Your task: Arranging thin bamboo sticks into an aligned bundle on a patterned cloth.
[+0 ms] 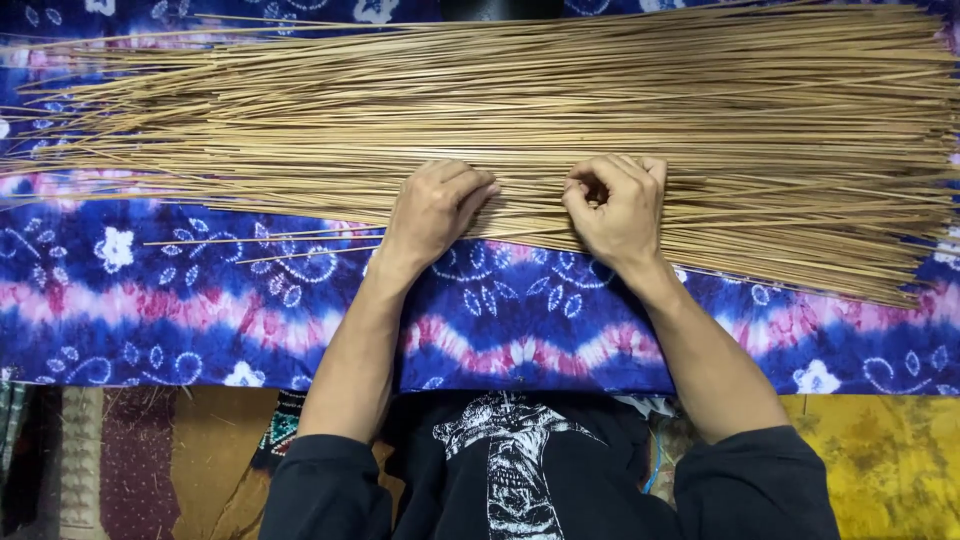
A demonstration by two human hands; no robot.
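A wide pile of long thin tan sticks [520, 110] lies spread across a blue, pink and white patterned cloth [180, 300]. My left hand [435, 208] rests palm down on the near edge of the pile, fingers curled onto the sticks. My right hand [618, 210] sits beside it, fingers bent and pinching at a few sticks near the pile's near edge. A couple of loose sticks [260, 242] lie apart from the pile, left of my left hand.
Below the cloth are a yellow patterned fabric [890, 460] at right and brown and dark red mats [150, 460] at left. My dark sleeves and printed black shirt [520, 470] fill the bottom centre.
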